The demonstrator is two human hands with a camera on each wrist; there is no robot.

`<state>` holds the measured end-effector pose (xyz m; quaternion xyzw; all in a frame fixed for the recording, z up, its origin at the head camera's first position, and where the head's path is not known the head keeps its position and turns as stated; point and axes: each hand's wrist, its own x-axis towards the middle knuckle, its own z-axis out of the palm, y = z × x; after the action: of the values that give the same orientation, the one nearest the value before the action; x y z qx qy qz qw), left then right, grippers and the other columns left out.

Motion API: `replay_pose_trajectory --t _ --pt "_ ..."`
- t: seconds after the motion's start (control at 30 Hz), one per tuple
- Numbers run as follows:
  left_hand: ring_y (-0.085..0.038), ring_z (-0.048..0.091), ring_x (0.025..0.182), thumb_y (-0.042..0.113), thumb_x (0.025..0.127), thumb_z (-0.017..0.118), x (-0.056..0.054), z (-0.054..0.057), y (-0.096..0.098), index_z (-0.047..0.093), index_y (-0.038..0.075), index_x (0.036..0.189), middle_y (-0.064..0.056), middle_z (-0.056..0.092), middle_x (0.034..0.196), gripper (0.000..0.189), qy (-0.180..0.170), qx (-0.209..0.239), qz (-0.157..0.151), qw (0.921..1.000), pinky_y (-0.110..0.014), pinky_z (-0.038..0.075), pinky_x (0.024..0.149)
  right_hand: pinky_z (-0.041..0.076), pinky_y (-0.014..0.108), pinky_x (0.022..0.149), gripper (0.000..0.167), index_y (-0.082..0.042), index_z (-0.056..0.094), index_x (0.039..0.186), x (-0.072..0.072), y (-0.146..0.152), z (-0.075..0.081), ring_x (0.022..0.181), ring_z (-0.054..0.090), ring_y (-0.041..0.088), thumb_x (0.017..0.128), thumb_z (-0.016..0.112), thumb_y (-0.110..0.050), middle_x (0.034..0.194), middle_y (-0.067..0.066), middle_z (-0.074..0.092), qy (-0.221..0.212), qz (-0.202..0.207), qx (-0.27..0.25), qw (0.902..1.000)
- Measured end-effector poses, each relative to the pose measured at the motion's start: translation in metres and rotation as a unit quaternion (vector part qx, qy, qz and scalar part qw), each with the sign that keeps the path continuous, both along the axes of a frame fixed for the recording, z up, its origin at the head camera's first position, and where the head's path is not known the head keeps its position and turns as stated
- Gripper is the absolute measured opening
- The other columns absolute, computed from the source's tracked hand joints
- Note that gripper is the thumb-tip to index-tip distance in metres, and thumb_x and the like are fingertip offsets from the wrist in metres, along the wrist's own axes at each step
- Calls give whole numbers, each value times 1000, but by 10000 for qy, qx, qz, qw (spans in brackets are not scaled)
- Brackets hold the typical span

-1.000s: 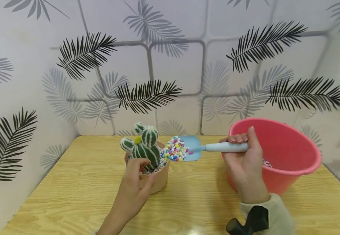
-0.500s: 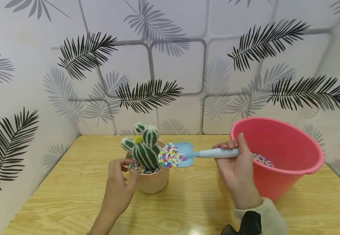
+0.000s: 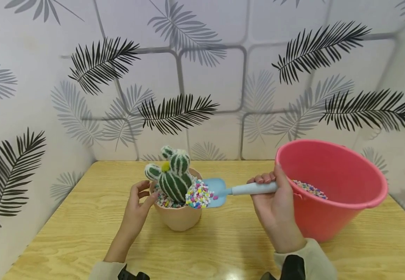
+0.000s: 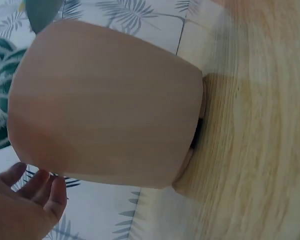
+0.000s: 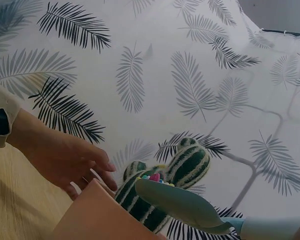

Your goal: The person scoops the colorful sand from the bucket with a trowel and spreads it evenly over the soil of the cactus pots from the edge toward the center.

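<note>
My right hand (image 3: pixel 274 212) grips the pale handle of a light-blue hand trowel (image 3: pixel 219 192). Its blade carries a heap of multicoloured pebbles (image 3: pixel 197 195) and overlaps the right side of a peach flowerpot (image 3: pixel 179 221). In that pot stands a knitted-looking green cactus (image 3: pixel 174 187) with white stripes and a yellow tuft, with pebbles around its base. At the pot's left rim my left hand (image 3: pixel 132 210) has its fingers loosely bent, fingertips right at the wall (image 4: pixel 105 105) in the left wrist view. From the right wrist, the trowel's underside (image 5: pixel 185 205) shows in front of the cactus.
A pink bucket (image 3: pixel 325 223) with more coloured pebbles (image 3: pixel 309 189) inside stands on the right, just behind my right hand. Underneath is a wood-grain table (image 3: pixel 83 217). A wall covering with leaf patterns (image 3: pixel 209 136) rises behind the table.
The loaded trowel has moved left and down, closer to the front right of the pot. My left hand has drawn back leftward from over the pot to its left rim.
</note>
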<state>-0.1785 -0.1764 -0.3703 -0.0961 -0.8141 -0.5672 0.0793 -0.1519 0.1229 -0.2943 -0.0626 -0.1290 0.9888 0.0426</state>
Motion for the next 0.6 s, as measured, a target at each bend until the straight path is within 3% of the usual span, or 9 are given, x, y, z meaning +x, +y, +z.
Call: replay_pose_trajectory --t 0.17,0.27,0.43,0.6 --pt "-33 34 128 15 96 49 -9 -5 -4 24 2 146 -21 28 147 57 -49 157 -514 9985 -20 38 89 33 28 75 34 -9 44 69 -1 0 -4 63 43 14 98 52 -24 62 2 45 74 -6 95 9999" --pt "-37 35 129 16 93 53 -11 -6 -8 21 5 149 -20 28 149 65 -114 27 -723 9973 -28 42 93 33 27 76 34 -9 44 69 -2 -2 -7 63 43 14 98 53 -24 62 2 46 82 -18 164 9998" --pt "-40 29 136 26 90 61 -14 -6 -16 26 6 148 -19 29 150 71 86 -848 -816 9930 -58 33 103 33 27 76 34 -9 45 69 -4 -5 -11 63 44 14 97 55 -24 61 2 47 16 -67 263 9996" --pt "-41 27 140 36 88 66 -15 -4 -21 29 8 148 -16 30 151 76 352 -1680 -638 9831 -65 28 105 34 27 76 33 -9 45 69 -4 -4 -12 64 44 14 97 56 -24 61 2 47 -48 -127 333 9994"
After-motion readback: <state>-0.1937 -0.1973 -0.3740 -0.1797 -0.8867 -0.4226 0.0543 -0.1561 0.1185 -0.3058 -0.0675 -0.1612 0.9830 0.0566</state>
